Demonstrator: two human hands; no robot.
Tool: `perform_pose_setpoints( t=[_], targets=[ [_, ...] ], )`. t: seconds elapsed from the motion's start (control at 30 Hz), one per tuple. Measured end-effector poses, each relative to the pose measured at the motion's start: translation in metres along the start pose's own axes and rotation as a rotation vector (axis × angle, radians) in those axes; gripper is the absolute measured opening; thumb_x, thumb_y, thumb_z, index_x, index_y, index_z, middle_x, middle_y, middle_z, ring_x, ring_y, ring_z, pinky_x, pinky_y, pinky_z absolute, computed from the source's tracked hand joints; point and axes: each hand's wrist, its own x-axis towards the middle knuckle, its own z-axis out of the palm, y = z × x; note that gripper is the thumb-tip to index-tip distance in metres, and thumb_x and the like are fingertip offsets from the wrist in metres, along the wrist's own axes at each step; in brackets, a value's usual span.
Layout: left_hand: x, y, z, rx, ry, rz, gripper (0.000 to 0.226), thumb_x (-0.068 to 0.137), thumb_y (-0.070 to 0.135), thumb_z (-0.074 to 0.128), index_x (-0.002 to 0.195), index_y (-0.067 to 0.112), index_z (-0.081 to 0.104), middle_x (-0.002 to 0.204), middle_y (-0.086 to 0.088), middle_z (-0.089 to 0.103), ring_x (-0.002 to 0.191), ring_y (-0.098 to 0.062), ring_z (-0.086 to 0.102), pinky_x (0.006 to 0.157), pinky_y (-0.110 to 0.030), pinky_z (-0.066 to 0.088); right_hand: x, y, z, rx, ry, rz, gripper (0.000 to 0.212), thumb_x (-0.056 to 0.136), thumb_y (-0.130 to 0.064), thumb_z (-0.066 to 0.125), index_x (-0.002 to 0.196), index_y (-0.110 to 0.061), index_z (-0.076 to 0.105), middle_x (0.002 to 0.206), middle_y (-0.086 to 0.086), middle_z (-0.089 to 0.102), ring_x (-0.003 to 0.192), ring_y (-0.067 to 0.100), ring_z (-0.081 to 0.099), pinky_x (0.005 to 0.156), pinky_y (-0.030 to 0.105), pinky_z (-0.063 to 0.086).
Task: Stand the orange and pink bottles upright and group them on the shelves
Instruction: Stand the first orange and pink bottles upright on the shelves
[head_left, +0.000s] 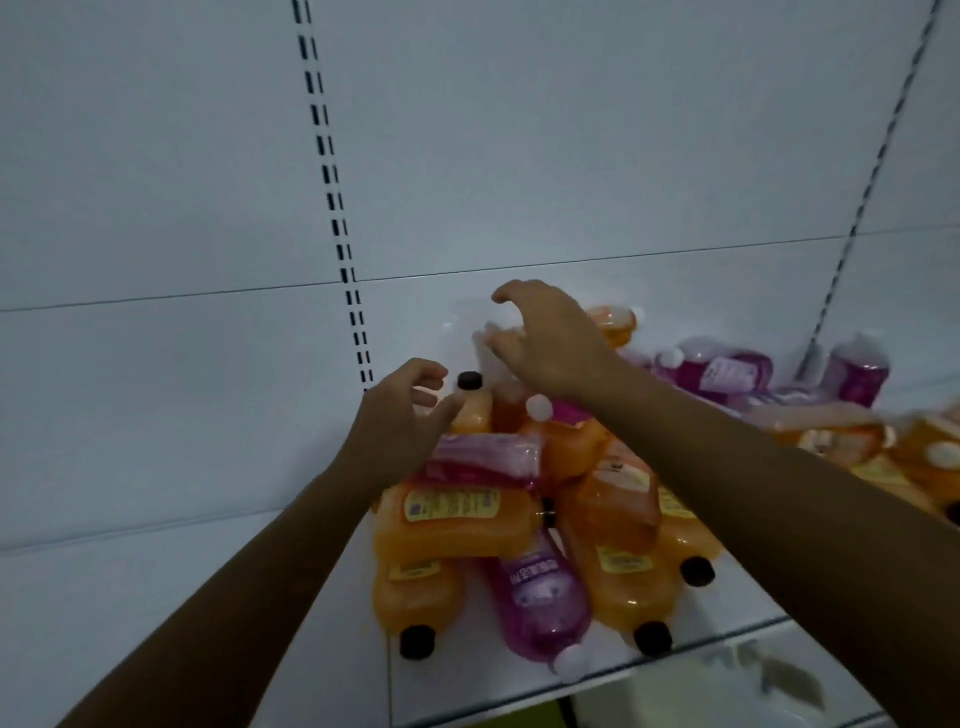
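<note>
head: bottle pile beneath both grips

Back panel: pale, plain, crossed by a thin horizontal seam. Slotted upright: twin rows of dark slots, running down the panel left of centre. Second upright: leaning along the right edge. Blurred pale object: lying low at lower right; kind cannot be told.

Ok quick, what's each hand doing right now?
Left hand: open, fingers curled beside the upright dark-capped orange bottle.
Right hand: open, empty above the pile.
</note>
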Motion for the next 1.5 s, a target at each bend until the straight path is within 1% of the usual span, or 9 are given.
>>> perform_pose_setpoints(
  t=[0.13,0.33,0.57,0.67,0.87,1.03,1.23,1.4,1.5],
  targets=[
    [0.027,0.023,0.033,-0.071,-0.105,-0.094,0.064,0.086,0.042,0.065,0.141,0.018,0.041,0.124,-0.002,0.055,0.105,-0.018,0.057,0.08,-0.026,0.047,-0.003,0.061,-0.021,-0.006,0.036,0.26,0.054,0.089,-0.042,0.059,0.134,-0.017,0.046,0.136,0.009,0.047,0.121,0.027,0.047,0.097,0.038,0.041],
    [0.058,0.038,0.066,-0.089,-0.122,-0.159,0.07,0.089,0.045,0.062,0.148,0.025,0.029,0.148,-0.005,0.043,0.131,-0.025,0.045,0.1,-0.044,0.045,0.001,0.126,-0.032,0.15,0.019,0.528,0.075,0.089,-0.056,0.053,0.144,-0.011,0.031,0.147,0.019,0.036,0.13,0.036,0.042,0.099,0.042,0.041],
    [0.07,0.048,0.081,-0.166,-0.118,-0.047,0.031,0.091,0.028,0.063,0.121,0.024,0.054,0.094,0.021,0.057,0.099,-0.011,0.058,0.08,-0.028,0.05,0.008,0.143,-0.019,0.323,-0.053,0.503,0.08,0.088,-0.06,0.053,0.147,-0.013,0.028,0.151,0.013,0.036,0.132,0.031,0.041,0.104,0.044,0.04],
    [0.07,0.045,0.083,-0.215,-0.109,-0.042,0.017,0.08,0.038,0.061,0.096,0.035,0.056,0.093,0.016,0.066,0.094,-0.012,0.065,0.086,-0.043,0.055,0.009,0.144,-0.018,0.327,-0.013,0.469,0.079,0.087,-0.059,0.055,0.146,-0.011,0.032,0.148,0.012,0.039,0.13,0.029,0.044,0.101,0.041,0.041],
    [0.064,0.048,0.076,-0.287,0.0,-0.046,0.024,0.086,0.015,0.069,0.1,0.034,0.061,0.091,0.019,0.064,0.092,-0.007,0.063,0.09,-0.039,0.054,0.011,0.134,-0.023,0.334,0.067,0.383,0.081,0.083,-0.06,0.06,0.144,-0.012,0.036,0.146,0.01,0.043,0.13,0.026,0.045,0.104,0.04,0.041],
    [0.056,0.041,0.048,-0.372,0.138,-0.123,0.049,0.09,0.029,0.066,0.135,0.015,0.053,0.113,0.006,0.063,0.107,-0.018,0.061,0.088,-0.042,0.055,0.015,0.109,-0.019,0.415,0.086,0.316,0.082,0.08,-0.062,0.063,0.143,-0.015,0.038,0.143,0.008,0.046,0.127,0.023,0.048,0.104,0.042,0.043],
    [0.023,0.015,-0.016,-0.51,0.345,-0.179,0.015,0.093,0.021,0.061,0.108,0.023,0.061,0.117,-0.007,0.06,0.103,-0.029,0.064,0.063,-0.031,0.059,0.025,0.031,-0.002,0.737,0.04,0.188,0.073,0.082,-0.026,0.074,0.142,-0.01,0.037,0.118,-0.004,0.052,0.104,0.01,0.054,0.086,0.021,0.049],
    [-0.035,-0.021,-0.091,-0.545,0.352,-0.328,0.073,0.079,0.012,0.077,0.138,0.031,0.039,0.131,-0.004,0.051,0.113,-0.025,0.06,0.082,-0.041,0.059,0.041,-0.054,0.034,1.0,-0.09,0.061,0.066,0.078,0.001,0.071,0.136,-0.011,0.041,0.121,0.001,0.054,0.104,0.013,0.062,0.081,0.025,0.055],
    [-0.084,-0.054,-0.145,-0.498,0.397,-0.432,0.078,0.072,0.007,0.081,0.14,0.021,0.045,0.129,-0.008,0.056,0.111,-0.027,0.062,0.083,-0.043,0.059,0.048,-0.124,0.064,1.086,-0.252,-0.066,0.065,0.078,0.004,0.07,0.134,-0.016,0.046,0.123,0.002,0.054,0.101,0.012,0.064,0.08,0.025,0.055]
  ],
)
